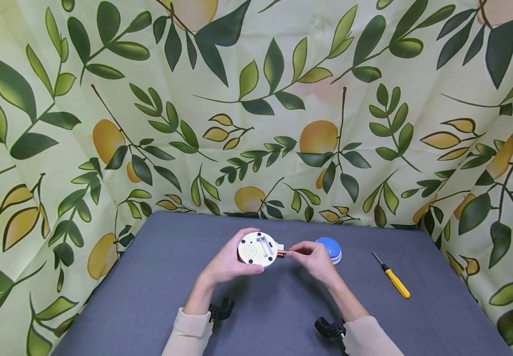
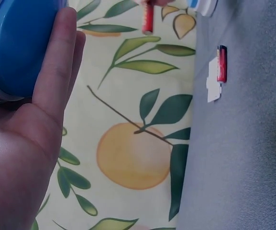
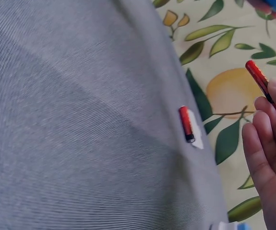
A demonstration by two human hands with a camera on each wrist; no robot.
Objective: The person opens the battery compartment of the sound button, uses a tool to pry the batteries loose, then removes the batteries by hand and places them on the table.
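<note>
My left hand (image 1: 230,257) grips a round white push-button device (image 1: 247,253) by its edge, thumb in front and fingers behind. Its underside faces me in the head view, showing speaker holes, dark round spots and a bare battery slot (image 1: 264,246). The blue dome (image 2: 20,45) of the same device shows in the left wrist view. Between thumb and fingertip, my right hand (image 1: 314,258) pinches a red battery (image 3: 258,77), just right of the device. Beyond, a second red battery (image 3: 186,123) lies on the table against a small white cover (image 3: 197,132).
Behind my right hand sits another blue-topped white button (image 1: 329,248). Farther right on the grey table (image 1: 149,306) lies a screwdriver (image 1: 396,283) with a yellow handle. A leaf-and-fruit patterned cloth (image 1: 274,163) hangs around the back and sides.
</note>
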